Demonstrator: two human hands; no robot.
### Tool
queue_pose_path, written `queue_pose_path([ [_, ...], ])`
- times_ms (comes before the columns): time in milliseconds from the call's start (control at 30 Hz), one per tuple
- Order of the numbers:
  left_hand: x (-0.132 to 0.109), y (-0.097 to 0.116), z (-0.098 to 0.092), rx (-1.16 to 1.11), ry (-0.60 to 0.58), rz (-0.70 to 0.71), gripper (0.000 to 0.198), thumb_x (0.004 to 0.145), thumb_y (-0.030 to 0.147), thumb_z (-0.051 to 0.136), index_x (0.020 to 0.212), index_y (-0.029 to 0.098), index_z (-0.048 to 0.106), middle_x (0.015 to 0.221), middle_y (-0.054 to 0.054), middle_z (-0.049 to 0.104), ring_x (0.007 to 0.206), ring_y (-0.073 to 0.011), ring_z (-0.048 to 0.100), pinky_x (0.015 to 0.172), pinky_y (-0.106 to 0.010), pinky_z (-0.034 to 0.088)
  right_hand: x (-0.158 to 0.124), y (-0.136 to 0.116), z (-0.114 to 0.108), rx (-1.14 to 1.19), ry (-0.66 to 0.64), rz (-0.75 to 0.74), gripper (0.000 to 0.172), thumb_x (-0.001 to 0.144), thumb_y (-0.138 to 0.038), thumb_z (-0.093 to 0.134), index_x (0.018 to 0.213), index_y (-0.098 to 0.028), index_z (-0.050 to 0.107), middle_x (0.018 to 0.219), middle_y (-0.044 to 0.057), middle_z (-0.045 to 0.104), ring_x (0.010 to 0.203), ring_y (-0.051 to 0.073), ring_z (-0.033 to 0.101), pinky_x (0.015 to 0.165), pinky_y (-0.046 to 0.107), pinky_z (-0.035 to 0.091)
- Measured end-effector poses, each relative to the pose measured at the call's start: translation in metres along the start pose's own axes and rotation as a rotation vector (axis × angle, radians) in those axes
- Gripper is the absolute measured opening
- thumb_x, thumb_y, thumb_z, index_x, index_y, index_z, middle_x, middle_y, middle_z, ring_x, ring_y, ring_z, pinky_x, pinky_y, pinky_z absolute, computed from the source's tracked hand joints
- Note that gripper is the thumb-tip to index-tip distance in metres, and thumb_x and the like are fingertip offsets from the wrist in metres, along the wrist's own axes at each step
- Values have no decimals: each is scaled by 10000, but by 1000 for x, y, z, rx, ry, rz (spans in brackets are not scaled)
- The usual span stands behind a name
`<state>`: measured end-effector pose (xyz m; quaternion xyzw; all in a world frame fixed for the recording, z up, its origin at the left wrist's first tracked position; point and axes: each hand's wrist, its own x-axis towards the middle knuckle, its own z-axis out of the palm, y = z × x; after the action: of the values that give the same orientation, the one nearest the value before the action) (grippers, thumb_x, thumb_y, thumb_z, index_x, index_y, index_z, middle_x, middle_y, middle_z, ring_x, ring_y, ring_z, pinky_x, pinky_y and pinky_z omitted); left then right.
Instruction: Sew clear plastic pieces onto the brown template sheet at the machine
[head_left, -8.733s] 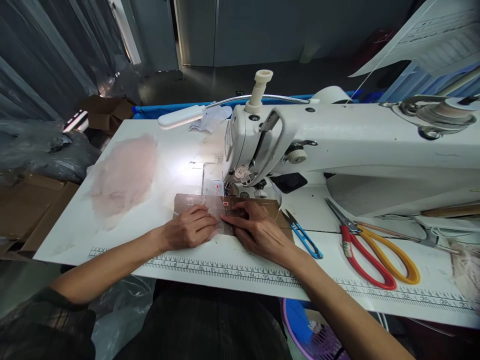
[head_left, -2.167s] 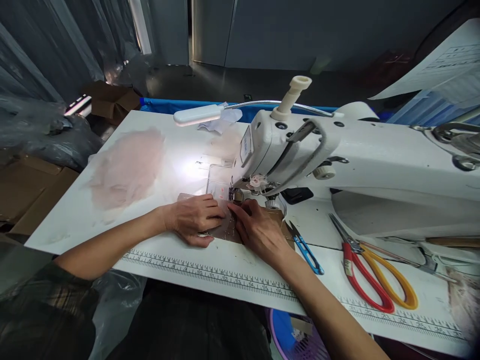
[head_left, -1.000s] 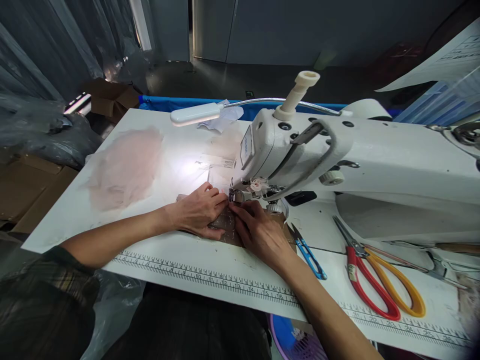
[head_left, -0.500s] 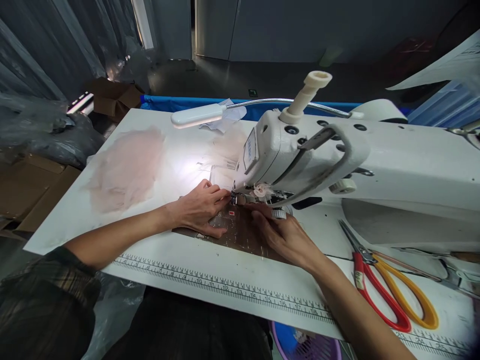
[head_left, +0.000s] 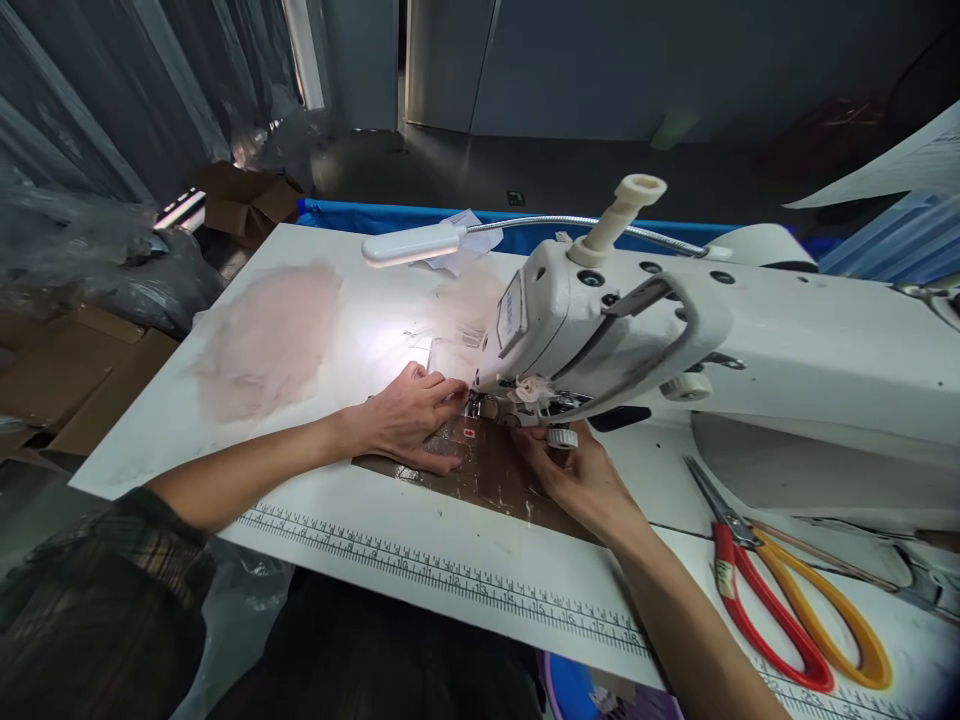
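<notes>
Left hand (head_left: 405,412) lies flat, fingers spread, pinning the brown template (head_left: 487,478) on the table (head_left: 420,590) just left of the presser foot (head_left: 475,405), likely steadying it. Right hand (head_left: 581,478) reaches under the sewing machine (head_left: 675,340) head; grip cannot be told.

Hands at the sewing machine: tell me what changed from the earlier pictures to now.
The right hand left the brown sheet and moved right, its fingers now at the small white knob under the machine head. The left hand slid forward to the presser foot, still pressing the sheet. The blue snips are no longer in view. The scissors and pink fabric stayed put.
</notes>
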<state>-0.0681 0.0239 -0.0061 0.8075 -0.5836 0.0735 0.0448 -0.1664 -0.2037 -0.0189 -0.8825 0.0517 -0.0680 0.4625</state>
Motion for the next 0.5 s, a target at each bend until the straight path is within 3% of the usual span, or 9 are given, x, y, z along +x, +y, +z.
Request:
queue_pose_path([
  [133,-1,-5,2,-79,19,-37,631,900,561,401,1304,87,505,1288,-183,526,983,-273,530,844,-425,350,2,2,7,49,31,112,509,774,-588,594,1055,-165,557,700,43,627,595,214,595,503,304,474],
  [267,1,-18,3,-197,13,-34,502,954,453,385,1326,140,512,1348,-160,518,1123,-266,525,955,-440,325,2,1,8,74,73,108,514,751,-588,598,1024,-153,592,670,28,610,563,190,565,511,295,468],
  [367,9,-34,1,-288,-32,-33,412,968,352,367,1276,170,571,1317,-129,556,1132,-242,543,986,-434,338,2,3,10,77,104,85,481,741,-569,612,984,-154,614,668,21,613,568,180,559,540,296,476],
  [500,25,-54,-5,-441,-82,-30,319,900,238,447,1111,169,676,1207,-94,628,1033,-201,600,905,-348,440,3,13,14,164,105,111,519,730,-552,638,1049,-143,598,673,22,633,606,189,595,559,296,487],
])
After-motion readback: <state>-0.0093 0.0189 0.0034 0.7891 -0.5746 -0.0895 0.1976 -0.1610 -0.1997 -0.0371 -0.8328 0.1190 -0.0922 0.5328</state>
